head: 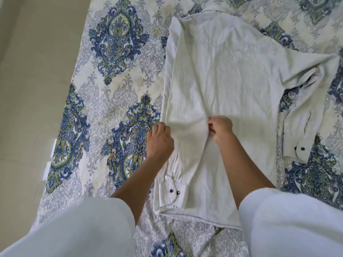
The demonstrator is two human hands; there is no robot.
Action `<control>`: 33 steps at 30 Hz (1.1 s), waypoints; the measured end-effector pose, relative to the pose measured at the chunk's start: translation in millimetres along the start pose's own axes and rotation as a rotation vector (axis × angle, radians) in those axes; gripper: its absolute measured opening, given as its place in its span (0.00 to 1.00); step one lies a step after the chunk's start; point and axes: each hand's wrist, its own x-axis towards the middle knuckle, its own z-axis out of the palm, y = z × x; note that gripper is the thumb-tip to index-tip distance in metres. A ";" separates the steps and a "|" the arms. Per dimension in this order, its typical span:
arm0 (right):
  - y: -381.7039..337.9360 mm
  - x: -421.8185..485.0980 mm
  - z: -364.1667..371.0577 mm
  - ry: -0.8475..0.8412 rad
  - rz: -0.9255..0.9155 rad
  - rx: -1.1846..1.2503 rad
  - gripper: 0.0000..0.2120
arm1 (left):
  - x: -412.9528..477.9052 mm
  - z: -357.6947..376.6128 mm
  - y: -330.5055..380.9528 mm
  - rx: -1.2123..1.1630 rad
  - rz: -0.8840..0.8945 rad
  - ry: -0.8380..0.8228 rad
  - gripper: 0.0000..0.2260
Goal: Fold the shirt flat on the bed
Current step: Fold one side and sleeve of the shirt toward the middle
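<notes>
White sleeves (83, 229) up close, two hands on a pale shirt.
Right hand (220, 127) pinches a little ridge of cloth in the middle of the shirt (222, 80), fingers tight together on it. Left hand (160, 140) curls its fingers on the shirt's folded left edge. One shirt arm lies folded down that side, its cuff (173, 191) showing two dark buttons. The other shirt arm (306, 117) sprawls out to the right. All of it lies on the flowery blue bed sheet (115, 71).

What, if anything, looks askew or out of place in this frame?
The shirt has its loose sleeve sprawled crumpled over the bedsheet on the person's right, while the folded sleeve lies along the body. Nothing looks torn or spilled.
</notes>
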 end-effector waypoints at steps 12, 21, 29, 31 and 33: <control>-54.6 34.5 48.8 0.044 -0.450 -0.457 0.12 | 200.8 -78.3 27.9 -0.689 -0.347 -0.045 0.16; -100.5 61.7 46.8 -0.124 -0.243 -0.284 0.08 | 231.1 -76.5 8.0 -1.272 -0.290 -0.211 0.10; -108.6 45.6 73.8 0.244 -0.769 -0.597 0.11 | 219.0 -64.8 11.6 -1.642 -0.330 -0.295 0.13; -108.3 38.0 89.8 0.152 -0.817 -0.728 0.18 | 216.2 -62.7 9.2 -1.676 -0.387 -0.204 0.10; -100.4 36.7 103.8 0.172 -0.844 -0.991 0.23 | 214.6 -61.3 4.5 -1.705 -0.453 -0.125 0.11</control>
